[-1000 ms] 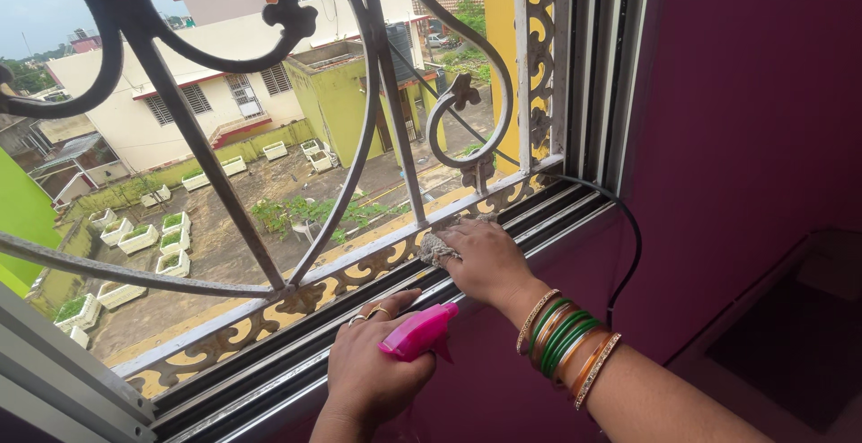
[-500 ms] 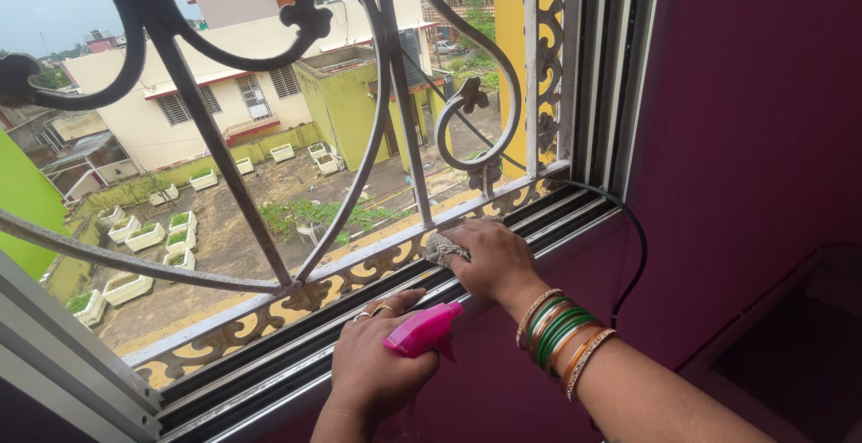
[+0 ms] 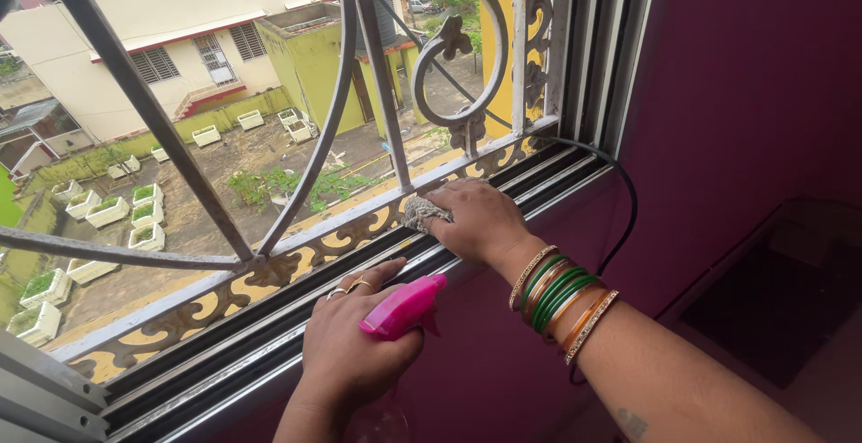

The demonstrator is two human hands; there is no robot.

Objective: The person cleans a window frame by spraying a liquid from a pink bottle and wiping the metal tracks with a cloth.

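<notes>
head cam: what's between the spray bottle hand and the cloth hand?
Head view: only bare window track between the left hand on the pink spray bottle and the right hand pressing the cloth.

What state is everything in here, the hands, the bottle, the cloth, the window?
Right hand: pressing a cloth onto the window track.
Cloth: bunched up under the right hand's fingers.
Left hand: gripping the spray bottle.
Pink spray bottle: held upright, nozzle towards the window.
Window: slid open, its tracks exposed.
Iron grille: fixed in place.
Black cable: hanging over the sill.
</notes>
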